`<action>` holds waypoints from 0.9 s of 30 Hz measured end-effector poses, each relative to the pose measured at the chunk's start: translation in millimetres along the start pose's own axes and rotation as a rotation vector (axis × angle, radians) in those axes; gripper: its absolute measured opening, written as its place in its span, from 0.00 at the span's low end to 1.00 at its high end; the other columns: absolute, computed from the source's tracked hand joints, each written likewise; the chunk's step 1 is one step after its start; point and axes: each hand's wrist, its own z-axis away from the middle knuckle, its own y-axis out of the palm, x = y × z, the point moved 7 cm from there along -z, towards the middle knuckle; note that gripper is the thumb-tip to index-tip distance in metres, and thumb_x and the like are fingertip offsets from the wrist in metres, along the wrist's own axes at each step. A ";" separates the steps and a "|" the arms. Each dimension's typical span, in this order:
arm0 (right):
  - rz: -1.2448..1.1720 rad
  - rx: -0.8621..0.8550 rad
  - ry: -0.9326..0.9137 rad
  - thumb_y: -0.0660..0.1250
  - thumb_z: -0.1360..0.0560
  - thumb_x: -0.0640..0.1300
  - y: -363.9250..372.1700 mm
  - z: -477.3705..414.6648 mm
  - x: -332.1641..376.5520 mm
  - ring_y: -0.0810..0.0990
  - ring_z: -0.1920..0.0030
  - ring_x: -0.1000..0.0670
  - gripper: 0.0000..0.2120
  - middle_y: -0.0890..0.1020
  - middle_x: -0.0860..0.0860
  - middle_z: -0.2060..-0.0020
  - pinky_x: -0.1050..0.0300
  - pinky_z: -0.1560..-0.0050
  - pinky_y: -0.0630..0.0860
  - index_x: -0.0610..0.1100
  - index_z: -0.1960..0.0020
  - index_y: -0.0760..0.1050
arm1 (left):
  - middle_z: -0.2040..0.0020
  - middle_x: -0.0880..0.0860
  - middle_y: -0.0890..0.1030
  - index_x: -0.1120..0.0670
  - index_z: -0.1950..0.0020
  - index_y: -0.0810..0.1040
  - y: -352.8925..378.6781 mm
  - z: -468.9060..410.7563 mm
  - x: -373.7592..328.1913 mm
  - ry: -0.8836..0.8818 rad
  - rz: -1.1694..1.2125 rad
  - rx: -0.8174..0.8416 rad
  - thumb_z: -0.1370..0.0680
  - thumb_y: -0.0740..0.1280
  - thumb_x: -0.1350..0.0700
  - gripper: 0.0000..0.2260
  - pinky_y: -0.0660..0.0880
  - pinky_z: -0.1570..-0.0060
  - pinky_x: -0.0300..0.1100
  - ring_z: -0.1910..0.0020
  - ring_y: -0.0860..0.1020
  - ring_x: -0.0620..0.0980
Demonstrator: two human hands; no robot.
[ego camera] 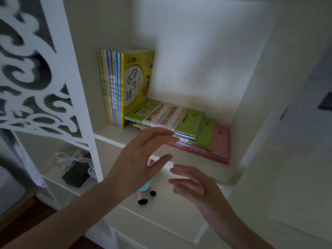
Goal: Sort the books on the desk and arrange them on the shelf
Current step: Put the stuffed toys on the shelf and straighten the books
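Two hands are held out before one compartment of a white shelf (113, 132), both with fingers straight and spread, gripping nothing. The left hand (142, 159) is the higher and nearer to the books; its fingertips (173, 138) lie at the front edge of the flat stack (179, 121), though contact cannot be confirmed (the frame is blurred there). The right hand (195, 186) hangs lower, below the shelf board, apart from the books.

Several thin books stand upright (112, 87) against the compartment's left wall, the outermost a yellow book (137, 79) with large black characters on its cover. Just beside them the flat stack is skewed: a green book (190, 123) lies on top and a pink book (221, 141) at the bottom.

A white fretwork panel (36, 72) fills the left; beneath it sits a dark object (76, 172) with clear ribbon. A small toy (146, 194) with black feet lies below the left hand.
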 end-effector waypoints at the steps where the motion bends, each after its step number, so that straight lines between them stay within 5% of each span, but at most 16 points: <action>1: -0.107 -0.009 -0.012 0.74 0.34 0.32 0.6 2.0 12.8 0.83 0.45 0.46 0.22 0.83 0.46 0.45 0.56 0.47 0.80 0.39 0.41 0.77 | 0.35 0.49 0.74 0.51 0.35 0.75 5.9 -11.6 -2.7 0.062 -0.058 0.039 0.25 0.69 0.51 0.19 0.67 0.34 0.39 0.35 0.71 0.47; 4: -0.495 -0.081 0.042 0.81 0.43 0.37 -3.2 5.9 30.0 0.82 0.43 0.49 0.26 0.83 0.46 0.44 0.48 0.37 0.76 0.45 0.45 0.82 | 0.27 0.53 0.66 0.50 0.28 0.66 33.7 -38.8 9.0 0.120 -0.216 0.203 0.31 0.75 0.47 0.34 0.64 0.31 0.55 0.28 0.64 0.54; 6: -0.550 -0.108 0.022 0.81 0.43 0.46 -2.5 3.1 35.7 0.81 0.46 0.50 0.11 0.84 0.49 0.53 0.49 0.33 0.73 0.49 0.61 0.85 | 0.27 0.56 0.67 0.49 0.28 0.62 48.6 -52.6 22.2 0.118 -0.304 0.267 0.36 0.77 0.43 0.41 0.63 0.32 0.62 0.28 0.65 0.57; 8: -0.767 -0.181 0.066 0.79 0.48 0.37 -7.4 -6.7 29.7 0.80 0.57 0.49 0.11 0.81 0.47 0.64 0.52 0.44 0.77 0.43 0.67 0.82 | 0.30 0.58 0.71 0.50 0.29 0.61 60.0 -64.8 36.4 0.111 -0.391 0.309 0.40 0.78 0.39 0.46 0.67 0.37 0.65 0.32 0.71 0.60; 11: -0.949 -0.246 0.065 0.81 0.58 0.34 -14.7 -20.7 36.2 0.78 0.63 0.48 0.32 0.80 0.44 0.63 0.56 0.62 0.77 0.38 0.55 0.79 | 0.25 0.55 0.62 0.48 0.25 0.54 79.4 -77.4 51.2 0.031 -0.500 0.478 0.39 0.75 0.34 0.50 0.61 0.31 0.64 0.27 0.64 0.59; 13: -1.005 -0.233 0.033 0.77 0.50 0.34 -14.4 -26.7 43.8 0.78 0.58 0.46 0.34 0.81 0.41 0.56 0.55 0.58 0.75 0.37 0.44 0.77 | 0.21 0.50 0.51 0.47 0.22 0.49 92.1 -75.0 62.5 -0.059 -0.543 0.628 0.35 0.70 0.33 0.49 0.51 0.27 0.59 0.23 0.53 0.53; 15: -1.012 -0.253 0.080 0.72 0.47 0.35 -12.7 -29.2 42.9 0.76 0.64 0.48 0.31 0.79 0.43 0.59 0.57 0.62 0.71 0.38 0.43 0.75 | 0.21 0.48 0.49 0.46 0.22 0.47 95.9 -74.4 64.1 -0.088 -0.527 0.688 0.33 0.68 0.32 0.48 0.51 0.26 0.55 0.23 0.51 0.50; 19: -1.010 -0.260 0.159 0.69 0.41 0.36 -8.2 -34.5 40.8 0.75 0.70 0.49 0.30 0.78 0.44 0.60 0.57 0.68 0.68 0.37 0.38 0.74 | 0.22 0.48 0.52 0.46 0.22 0.49 95.7 -75.1 68.8 -0.037 -0.530 0.656 0.30 0.63 0.31 0.44 0.54 0.28 0.55 0.24 0.54 0.51; 23: -1.021 -0.306 0.193 0.66 0.35 0.33 -3.6 -44.2 40.3 0.78 0.58 0.48 0.21 0.80 0.42 0.50 0.60 0.62 0.72 0.37 0.42 0.77 | 0.35 0.55 0.77 0.54 0.31 0.72 81.4 -77.0 43.7 0.261 -0.471 0.395 0.31 0.68 0.35 0.35 0.77 0.47 0.48 0.42 0.79 0.55; 27: -0.929 -0.441 0.193 0.60 0.27 0.28 -4.3 -46.0 29.6 0.75 0.62 0.52 0.11 0.80 0.49 0.64 0.62 0.61 0.67 0.41 0.58 0.77 | 0.36 0.55 0.77 0.55 0.30 0.71 78.4 -71.6 42.2 0.333 -0.388 0.324 0.30 0.69 0.40 0.33 0.76 0.45 0.50 0.41 0.79 0.55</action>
